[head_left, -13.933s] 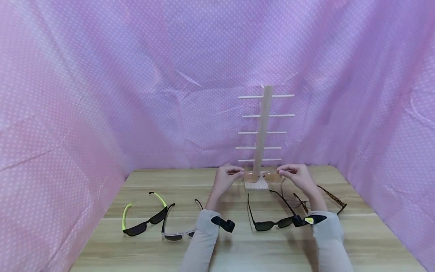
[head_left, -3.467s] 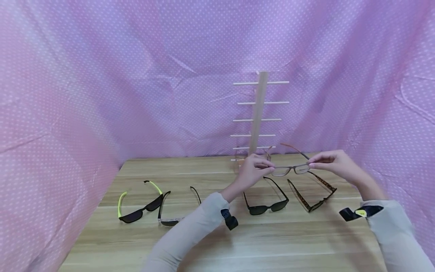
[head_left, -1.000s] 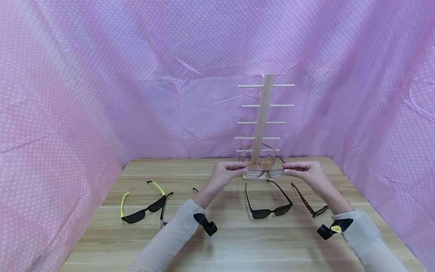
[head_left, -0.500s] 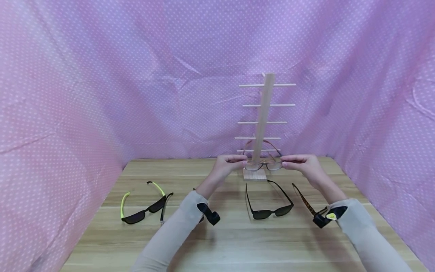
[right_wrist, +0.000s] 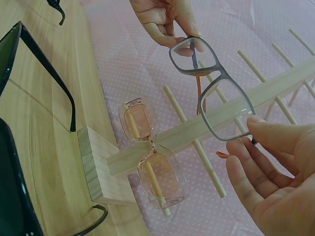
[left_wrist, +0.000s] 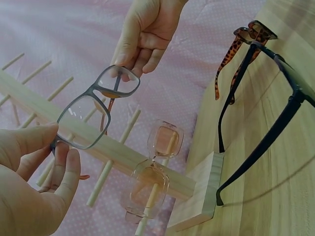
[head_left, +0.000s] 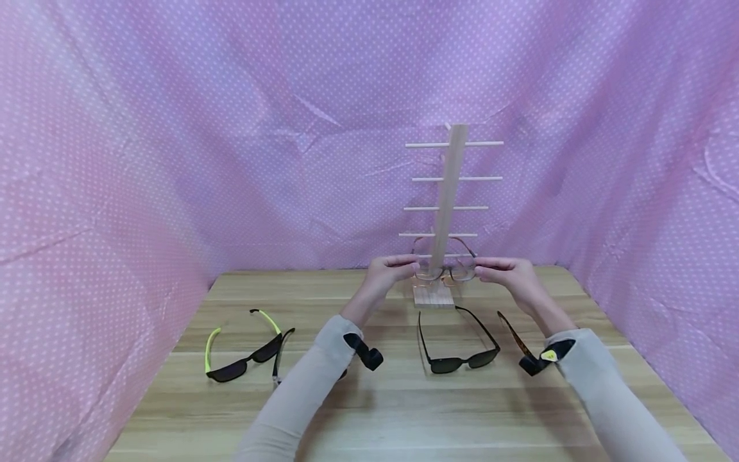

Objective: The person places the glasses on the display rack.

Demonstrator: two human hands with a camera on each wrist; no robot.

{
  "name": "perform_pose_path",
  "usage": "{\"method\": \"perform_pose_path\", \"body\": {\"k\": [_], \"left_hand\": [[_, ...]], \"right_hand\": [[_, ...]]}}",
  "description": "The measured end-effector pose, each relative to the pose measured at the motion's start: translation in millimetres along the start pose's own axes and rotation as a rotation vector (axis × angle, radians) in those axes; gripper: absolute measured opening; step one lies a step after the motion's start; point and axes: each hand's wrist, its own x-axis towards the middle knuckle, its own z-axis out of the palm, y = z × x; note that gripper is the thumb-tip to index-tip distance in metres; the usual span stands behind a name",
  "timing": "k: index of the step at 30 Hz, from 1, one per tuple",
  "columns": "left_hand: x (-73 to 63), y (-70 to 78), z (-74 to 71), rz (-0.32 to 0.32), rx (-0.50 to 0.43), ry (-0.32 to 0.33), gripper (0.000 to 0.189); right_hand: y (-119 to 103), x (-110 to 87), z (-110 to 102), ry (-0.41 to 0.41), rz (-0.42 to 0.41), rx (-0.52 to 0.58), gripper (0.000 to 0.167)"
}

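Observation:
Both hands hold a pair of grey-framed eyeglasses (left_wrist: pixel 91 91) level in front of the wooden display stand (head_left: pixel 451 192). My left hand (head_left: pixel 379 279) pinches one outer corner of the frame between thumb and fingers. At the opposite corner, my right hand (head_left: pixel 514 279) pinches in the same way. The orange-tipped temples are unfolded and reach back past the post on either side, near the lower pegs. Whether they touch a peg I cannot tell. Below the held pair, pink-tinted glasses (right_wrist: pixel 165 177) hang on the lowest pegs, close above the stand's base (head_left: pixel 433 296).
Black sunglasses (head_left: pixel 447 366) lie unfolded in front of the stand. Tortoiseshell glasses (left_wrist: pixel 229 56) are to the right, partly covered by the right wrist. Sunglasses with yellow-green temples (head_left: pixel 231 370) lie at left, beside another pair (head_left: pixel 278 356) mostly hidden by the left forearm. Pink dotted cloth (head_left: pixel 323 212) surrounds the table.
Earlier the hands held the pink-tinted glasses at the stand; now those hang there. The grey eyeglasses came from the right, then moved forward and up to the post over the last second.

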Motion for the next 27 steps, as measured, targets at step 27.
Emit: {"method": "perform_pose_path", "body": {"k": [27], "left_hand": [[32.1, -10.6, 3.1, -0.019, -0.061, 0.112, 0.032]], "right_hand": [[9.2, 39.8, 11.4, 0.073, 0.009, 0.117, 0.051]]}}
